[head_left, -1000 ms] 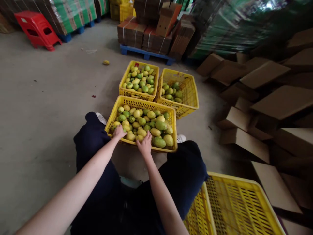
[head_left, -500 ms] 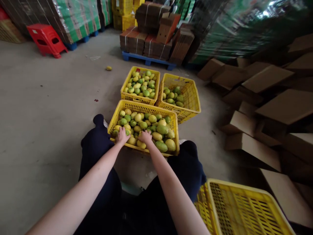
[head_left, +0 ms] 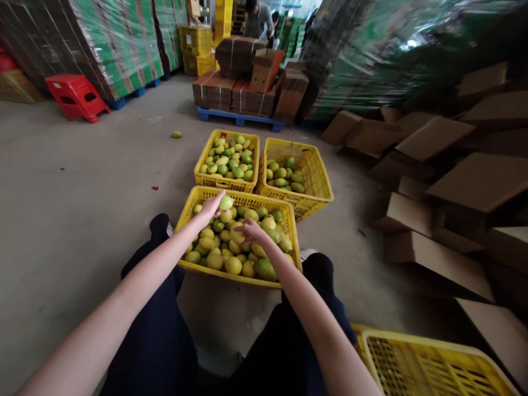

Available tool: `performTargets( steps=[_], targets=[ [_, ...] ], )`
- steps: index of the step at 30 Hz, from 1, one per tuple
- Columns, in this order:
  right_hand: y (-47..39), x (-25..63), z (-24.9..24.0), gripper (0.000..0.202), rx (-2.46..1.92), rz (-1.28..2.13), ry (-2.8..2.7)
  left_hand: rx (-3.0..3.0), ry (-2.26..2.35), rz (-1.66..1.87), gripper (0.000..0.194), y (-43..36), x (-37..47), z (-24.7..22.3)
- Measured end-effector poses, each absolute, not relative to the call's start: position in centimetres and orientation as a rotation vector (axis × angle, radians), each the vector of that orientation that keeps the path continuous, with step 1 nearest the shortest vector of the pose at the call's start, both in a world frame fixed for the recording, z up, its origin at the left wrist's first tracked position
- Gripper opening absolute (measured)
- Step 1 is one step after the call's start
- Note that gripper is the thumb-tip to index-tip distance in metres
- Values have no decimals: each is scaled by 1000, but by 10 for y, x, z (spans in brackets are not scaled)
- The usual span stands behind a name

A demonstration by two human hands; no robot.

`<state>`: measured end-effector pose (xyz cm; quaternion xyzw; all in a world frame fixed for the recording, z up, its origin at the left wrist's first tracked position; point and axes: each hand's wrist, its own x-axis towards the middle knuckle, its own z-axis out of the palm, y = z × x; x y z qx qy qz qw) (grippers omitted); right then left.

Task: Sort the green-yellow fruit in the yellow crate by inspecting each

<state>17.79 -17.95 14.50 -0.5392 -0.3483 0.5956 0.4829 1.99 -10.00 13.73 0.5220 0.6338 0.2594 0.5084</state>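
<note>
A yellow crate (head_left: 239, 279) full of yellow and green lemon-like fruit (head_left: 233, 265) stands on the floor between my knees. Over its far left part, my left hand (head_left: 211, 209) is closed on a pale green fruit (head_left: 226, 202), raised above the rest. My right hand (head_left: 252, 230) is over the middle of the same crate, its fingers against a yellow fruit (head_left: 236, 232) on their left side. The undersides of both grasps are hidden.
Behind stand a full fruit crate (head_left: 206, 180) and a partly filled one (head_left: 315, 170). One fruit (head_left: 176, 134) lies on the floor. Cardboard boxes (head_left: 437, 264) crowd the right, with another yellow crate (head_left: 429, 341) near me. Farther off are a red stool (head_left: 77, 98), a loaded pallet (head_left: 241, 118) and a person (head_left: 258, 25).
My left hand has moved forward and up from the near left of the crate with a green fruit. My right hand has shifted slightly to the right. The view has tilted up, showing a person behind.
</note>
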Motion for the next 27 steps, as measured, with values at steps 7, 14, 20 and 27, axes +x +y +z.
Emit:
performTargets(
  steps=[7,14,20,27],
  targets=[
    [-173,237,180,32,-1201,1746,-485,749,983,702,72,-126,51,160],
    [-179,222,157,45,-982,1668,-110,743,794,760,50,-140,58,175],
    [-182,215,156,38,-894,1557,-100,947,917,923,48,-140,43,177],
    [-189,220,155,51,-840,1400,-505,1080,838,1024,67,-143,38,175]
  ],
)
